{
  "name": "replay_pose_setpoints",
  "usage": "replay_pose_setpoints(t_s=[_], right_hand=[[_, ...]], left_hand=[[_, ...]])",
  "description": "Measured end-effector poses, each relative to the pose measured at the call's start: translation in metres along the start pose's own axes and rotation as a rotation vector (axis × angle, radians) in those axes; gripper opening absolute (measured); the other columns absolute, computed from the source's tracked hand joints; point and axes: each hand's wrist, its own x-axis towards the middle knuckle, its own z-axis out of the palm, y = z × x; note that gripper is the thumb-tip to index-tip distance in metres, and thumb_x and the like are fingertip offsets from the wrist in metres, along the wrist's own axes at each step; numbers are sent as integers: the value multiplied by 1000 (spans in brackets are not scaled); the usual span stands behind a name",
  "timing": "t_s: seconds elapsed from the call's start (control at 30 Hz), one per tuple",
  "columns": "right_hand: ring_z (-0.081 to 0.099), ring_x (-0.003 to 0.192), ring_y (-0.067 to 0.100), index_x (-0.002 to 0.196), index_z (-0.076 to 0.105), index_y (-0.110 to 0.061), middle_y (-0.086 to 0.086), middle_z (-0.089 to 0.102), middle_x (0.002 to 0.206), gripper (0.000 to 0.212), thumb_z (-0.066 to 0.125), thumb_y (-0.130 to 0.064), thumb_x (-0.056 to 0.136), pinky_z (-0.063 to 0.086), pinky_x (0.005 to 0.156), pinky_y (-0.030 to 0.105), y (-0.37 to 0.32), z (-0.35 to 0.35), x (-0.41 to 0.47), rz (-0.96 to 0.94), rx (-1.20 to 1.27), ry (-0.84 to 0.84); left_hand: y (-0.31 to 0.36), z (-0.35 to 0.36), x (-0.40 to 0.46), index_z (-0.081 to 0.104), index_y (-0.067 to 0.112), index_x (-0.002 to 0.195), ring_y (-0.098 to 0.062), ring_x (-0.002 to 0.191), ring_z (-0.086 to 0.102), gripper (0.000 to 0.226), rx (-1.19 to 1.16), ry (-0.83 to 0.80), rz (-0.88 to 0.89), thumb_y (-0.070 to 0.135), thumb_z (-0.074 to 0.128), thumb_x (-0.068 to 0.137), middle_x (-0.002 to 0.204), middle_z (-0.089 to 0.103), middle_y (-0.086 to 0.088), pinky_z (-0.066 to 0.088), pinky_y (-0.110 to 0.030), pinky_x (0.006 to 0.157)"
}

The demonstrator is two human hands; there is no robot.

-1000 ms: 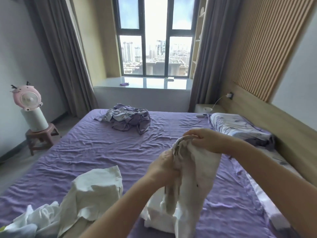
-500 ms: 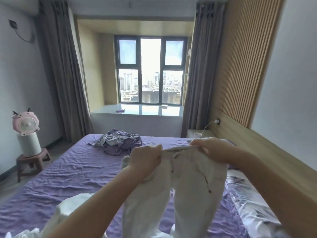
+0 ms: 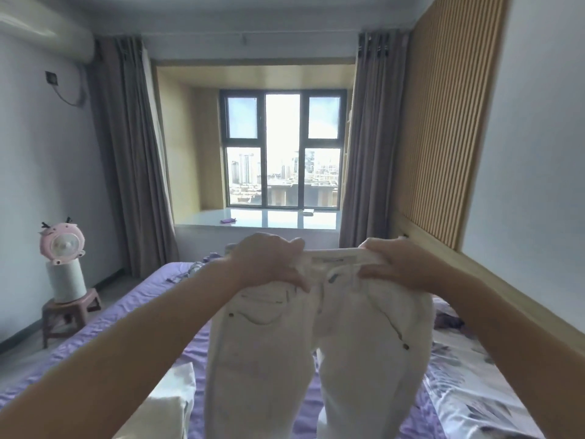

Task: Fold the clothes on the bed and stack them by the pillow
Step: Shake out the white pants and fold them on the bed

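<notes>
Both grips are closed on the waistband of the white trousers (image 3: 319, 353): the left hand (image 3: 269, 264) pinches the band at its left end, fingers curled over the top and thumb on the front face; the right hand (image 3: 400, 264) holds the right end likewise. The two hands sit level and well apart, so the band is drawn taut between them.

The garment hangs straight down from the grips, front towards the camera, its long axis vertical, both legs side by side and running out of frame below. Neither hand is nearer; the hold is symmetrical, both forearms extended forward and raised clear of the bed (image 3: 133, 315).

Judgement: the trousers are shaken out ready for a first fold, most likely bringing one hand across to the other to lay leg on leg.

Another white garment (image 3: 171, 403) lies on the bed at lower left, apparently unfolded. The pillow (image 3: 474, 381), patterned, lies to the right against the headboard, just beyond the right forearm. A further heap of clothes (image 3: 202, 264) is partly hidden behind the left wrist.
</notes>
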Motion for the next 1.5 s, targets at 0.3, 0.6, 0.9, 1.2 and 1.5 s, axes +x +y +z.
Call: replay_pose_setpoints(t_s=[0.3,0.6,0.9,1.2,1.5], right_hand=[[46,55,2,63,50,-24,-7,52,61,34,63,-49,80,33,53,22,-4,-109,29,-57,-57,74],[48,58,8,64,49,-27,-6,52,65,30,61,-47,82,32,54,23,-20,-136,30,28,-76,142],[51,57,14,78,63,-3,5,59,67,32,70,-34,73,36,50,23,-49,-90,38,306,60,42],[69,70,16,147,20,-17,15,54,120,85,72,-10,79,53,48,23,-103,-59,44,438,899,65],[68,91,28,141,36,-22,14,52,129,67,65,-4,83,59,71,40,-107,-30,49,435,1096,358]], left_hand=[[-35,-100,39,35,19,94,-20,72,52,45,143,88,13,56,58,82,72,45,7,28,-27,57],[-44,-114,49,34,22,92,-21,74,51,30,145,200,-108,49,46,92,80,51,2,28,-27,59],[-21,-78,46,37,14,58,-15,63,43,45,-291,81,-227,43,62,83,62,39,3,36,-26,60],[-18,-82,15,70,1,97,-19,72,61,28,-1215,-117,-311,19,74,76,83,65,-10,52,-30,65],[-13,-38,-11,70,11,91,-15,79,62,11,-1744,157,-398,20,66,85,88,67,-5,48,-32,74]])
